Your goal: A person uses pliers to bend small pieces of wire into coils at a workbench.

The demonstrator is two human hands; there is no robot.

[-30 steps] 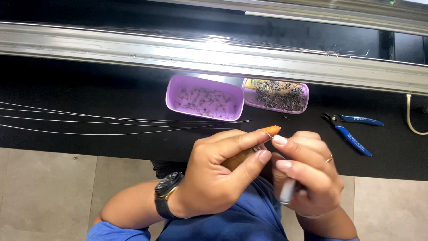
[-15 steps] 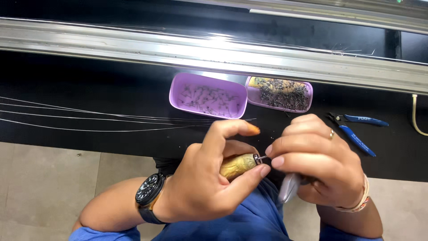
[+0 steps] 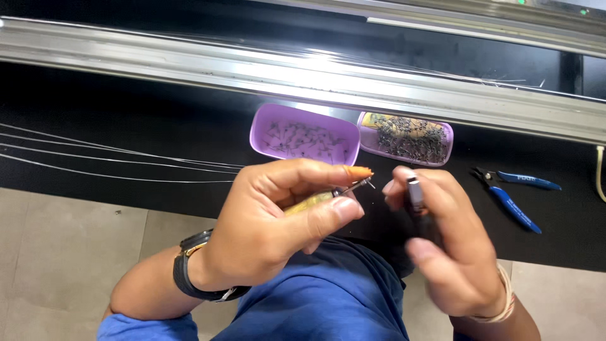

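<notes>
My left hand (image 3: 278, 221) grips a small tool with a yellowish handle (image 3: 309, 202) and a thin metal tip (image 3: 356, 185) pointing right. An orange cap covers its index fingertip. My right hand (image 3: 448, 246) sits just right of the tip, holding a small grey metal piece (image 3: 415, 192) upright between thumb and fingers. Hand and tip are a little apart. Both hands hover over my lap in blue cloth, in front of a black bench (image 3: 158, 126).
A purple tray (image 3: 303, 140) of small parts and a second tray (image 3: 407, 137) heaped with tiny metal bits stand on the bench. Blue-handled cutters (image 3: 514, 199) lie right. Thin wires (image 3: 113, 161) run from the left. A metal rail (image 3: 303, 69) crosses behind.
My right hand has drawn away from the tool's tip and turned, now showing the grey piece. The left hand has tilted the tool so its metal tip shows.
</notes>
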